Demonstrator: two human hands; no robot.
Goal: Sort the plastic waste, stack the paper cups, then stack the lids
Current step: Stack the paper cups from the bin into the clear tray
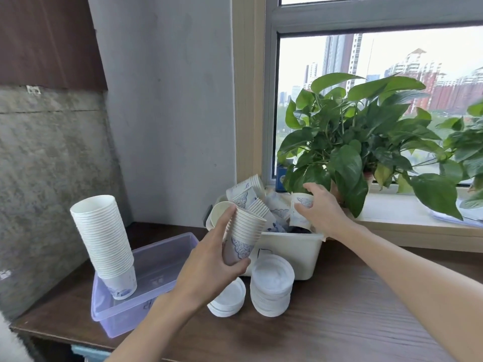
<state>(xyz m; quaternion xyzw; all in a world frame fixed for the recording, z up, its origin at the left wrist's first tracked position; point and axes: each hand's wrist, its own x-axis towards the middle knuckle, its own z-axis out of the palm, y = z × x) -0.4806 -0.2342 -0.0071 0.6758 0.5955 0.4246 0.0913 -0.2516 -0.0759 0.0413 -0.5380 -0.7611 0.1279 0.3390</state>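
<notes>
My left hand (209, 259) grips a short stack of white paper cups with blue patterns (244, 231), held upright in front of the white bin (292, 249). My right hand (324, 212) holds a single patterned paper cup (300, 210) over the bin's right side. More cups and small stacks (245, 192) lie jumbled inside the bin. A tall stack of paper cups (104, 244) leans in the clear purple tray (167, 257) at the left. Two piles of white lids (271, 283) (230, 299) sit on the table in front of the bin.
A leafy potted plant (352, 142) stands on the windowsill right behind the bin, its leaves hanging over my right hand. The dark wooden table (339, 322) runs along the sill. A grey wall rises behind the tray and bin.
</notes>
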